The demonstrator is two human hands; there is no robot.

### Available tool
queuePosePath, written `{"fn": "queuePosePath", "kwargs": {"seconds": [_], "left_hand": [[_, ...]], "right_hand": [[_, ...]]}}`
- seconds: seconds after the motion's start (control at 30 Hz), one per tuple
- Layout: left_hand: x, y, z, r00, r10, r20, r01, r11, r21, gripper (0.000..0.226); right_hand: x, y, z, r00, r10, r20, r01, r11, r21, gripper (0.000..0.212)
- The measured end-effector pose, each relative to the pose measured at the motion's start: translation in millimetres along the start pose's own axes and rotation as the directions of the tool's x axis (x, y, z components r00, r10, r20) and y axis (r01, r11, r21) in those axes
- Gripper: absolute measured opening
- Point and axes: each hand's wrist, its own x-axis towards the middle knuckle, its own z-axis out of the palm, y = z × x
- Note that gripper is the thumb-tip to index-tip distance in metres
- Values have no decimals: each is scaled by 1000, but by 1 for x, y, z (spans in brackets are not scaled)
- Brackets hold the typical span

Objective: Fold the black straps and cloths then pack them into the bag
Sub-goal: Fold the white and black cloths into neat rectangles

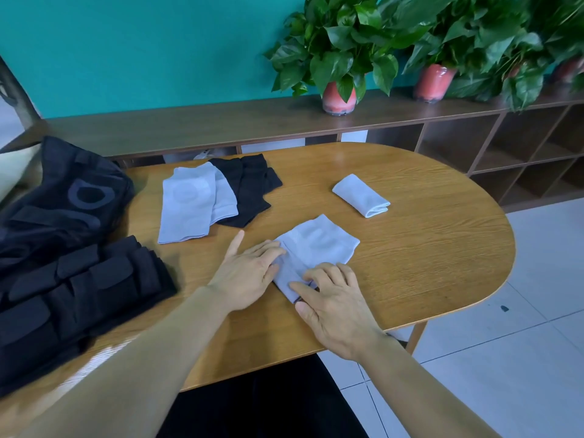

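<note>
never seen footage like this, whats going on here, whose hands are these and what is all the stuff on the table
There is no machine here. A person wears a camera on the head, so the single picture looks forward and down at their own two bare hands.

Both hands work on a light grey cloth in the middle of a wooden table. The left hand lies flat on the cloth's left side. The right hand has curled fingers on its near end; what looks like a fold is being made.

Further right lies a folded grey cloth. Behind are flat grey cloths overlapping black cloths. On the left are black straps and a black bag. Potted plants stand on a shelf behind.
</note>
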Motion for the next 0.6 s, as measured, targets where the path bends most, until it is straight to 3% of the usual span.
{"fn": "queuePosePath", "kwargs": {"seconds": [0.07,0.13,0.2,0.37,0.47,0.6], "left_hand": [[1,-4,1,999,37,-14,-37,999,-10,48],[2,-2,2,998,55,-36,-57,997,-53,70],[4,8,-3,995,8,-94,-18,995,-103,75],[11,60,-8,910,-278,-308,239,958,-159,33],[17,85,-1,880,-383,-281,347,922,-173,25],[28,96,5,896,-404,-186,397,915,-74,25]], "right_hand": [[2,3,0,999,11,-35,-10,999,45,39],[8,11,-6,996,48,-81,-42,996,75,43],[21,27,-14,992,94,-85,-90,995,44,45],[60,67,-25,983,160,90,-148,982,-119,45],[79,74,-30,974,110,200,-68,976,-206,50],[91,74,-29,944,66,323,63,926,-373,42]]}}
